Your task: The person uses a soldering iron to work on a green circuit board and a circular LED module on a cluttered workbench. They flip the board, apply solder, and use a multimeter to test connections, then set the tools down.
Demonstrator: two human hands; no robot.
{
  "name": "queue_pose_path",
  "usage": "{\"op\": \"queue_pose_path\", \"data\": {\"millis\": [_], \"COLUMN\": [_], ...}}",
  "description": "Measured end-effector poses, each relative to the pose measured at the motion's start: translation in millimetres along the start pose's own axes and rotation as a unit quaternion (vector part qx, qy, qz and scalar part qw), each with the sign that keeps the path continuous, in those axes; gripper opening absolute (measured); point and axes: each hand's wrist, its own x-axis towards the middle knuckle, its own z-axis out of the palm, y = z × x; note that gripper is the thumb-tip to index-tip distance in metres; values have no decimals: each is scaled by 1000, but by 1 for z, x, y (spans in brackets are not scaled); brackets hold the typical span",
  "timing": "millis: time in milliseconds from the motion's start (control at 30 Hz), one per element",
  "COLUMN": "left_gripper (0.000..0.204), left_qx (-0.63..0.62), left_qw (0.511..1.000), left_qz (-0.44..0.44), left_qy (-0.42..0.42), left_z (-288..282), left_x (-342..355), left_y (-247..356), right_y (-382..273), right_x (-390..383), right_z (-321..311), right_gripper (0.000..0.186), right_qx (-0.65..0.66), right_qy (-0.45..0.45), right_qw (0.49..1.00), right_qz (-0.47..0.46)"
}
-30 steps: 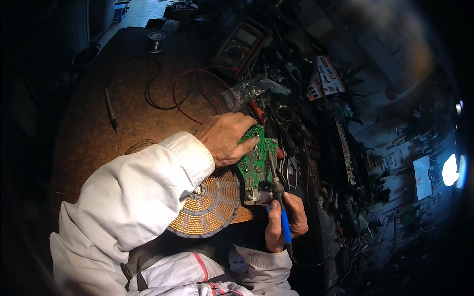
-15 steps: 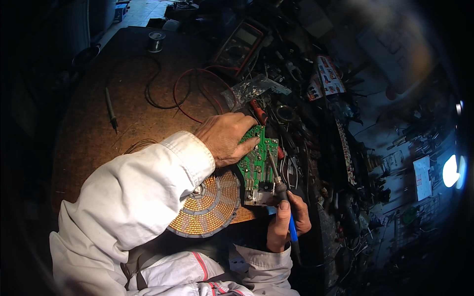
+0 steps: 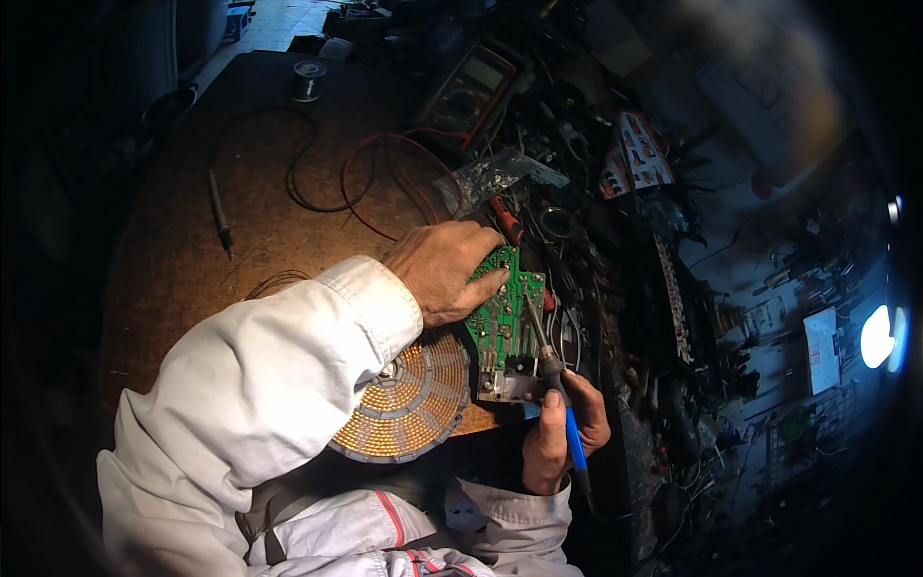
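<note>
My left hand (image 3: 444, 267) grips the upper left of a green circuit board (image 3: 500, 337), which has a silver metal strip along its lower end. My right hand (image 3: 565, 435) is closed on a soldering iron (image 3: 576, 433) with a blue handle and dark grip; its metal shaft slants up to the board's right part. Whether the tip touches the board I cannot tell. A round coil disc (image 3: 418, 413) with golden windings and grey spokes lies left of the board, partly under my white left sleeve.
On the wooden table (image 3: 163, 288) are a solder spool (image 3: 308, 82), a thin pen-like tool (image 3: 219, 212), a multimeter (image 3: 461, 96) with red and black leads, a plastic bag (image 3: 490, 173) and an orange-handled tool (image 3: 506, 219). Tangled tools and wires crowd the right side.
My right hand and the iron's handle have moved slightly to the right, so the iron slants more. My left hand still holds the board in much the same place.
</note>
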Motion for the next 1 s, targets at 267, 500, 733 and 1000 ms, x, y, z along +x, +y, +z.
{"op": "queue_pose_path", "data": {"millis": [267,500,733,1000], "left_gripper": [34,34,32,31], "left_qx": [-4,-5,-18,-22], "left_qw": [1000,999,999,998], "left_qz": [12,28,34,44], "left_qy": [15,23,36,38], "left_z": [-1,2,-4,-5], "left_x": [-1,0,0,1], "left_y": [0,0,5,6], "right_y": [13,22,9,4], "right_x": [3,1,2,4], "right_z": [-1,-3,9,10], "right_gripper": [24,24,26,26], "right_qx": [30,-13,47,26], "right_qy": [-8,13,63,48], "right_qw": [999,998,997,998], "right_qz": [-43,-68,-5,-12]}}
